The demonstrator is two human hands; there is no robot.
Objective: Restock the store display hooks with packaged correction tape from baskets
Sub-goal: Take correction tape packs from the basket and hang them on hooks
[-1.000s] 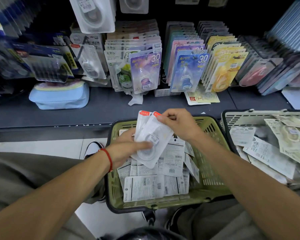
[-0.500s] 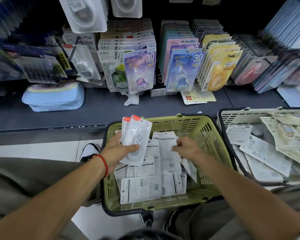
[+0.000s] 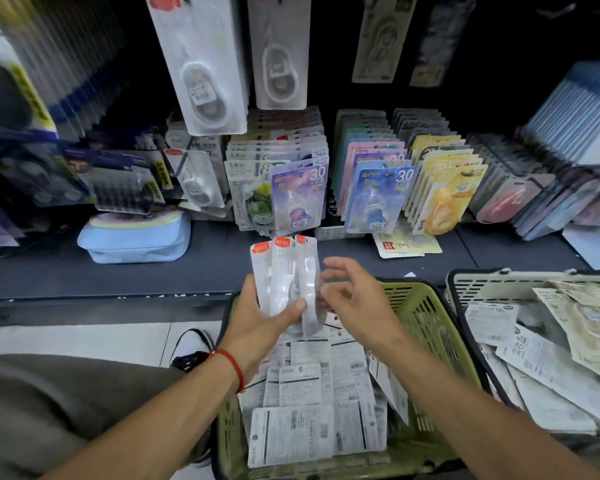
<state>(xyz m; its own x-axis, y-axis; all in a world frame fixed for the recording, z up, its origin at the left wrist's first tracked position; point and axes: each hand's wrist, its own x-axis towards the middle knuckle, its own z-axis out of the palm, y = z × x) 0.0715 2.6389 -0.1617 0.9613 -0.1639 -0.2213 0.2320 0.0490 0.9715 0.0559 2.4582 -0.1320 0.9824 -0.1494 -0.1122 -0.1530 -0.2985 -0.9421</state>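
Three correction tape packs point(image 3: 284, 275) stand upright, fanned, above the green basket point(image 3: 430, 327), in front of the dark shelf point(image 3: 153, 275). The left hand point(image 3: 264, 317) grasps them at the lower end, thumb across. The right hand point(image 3: 354, 296) is just beside them, fingers relaxed, holding nothing.

A light blue pencil case point(image 3: 134, 239) lies on the dark shelf point(image 3: 187, 268), left of the display.

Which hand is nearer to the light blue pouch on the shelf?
Left. The left hand grips white packs over the green basket, below and right of the light blue pouch. The right hand is farther right, beyond those packs.
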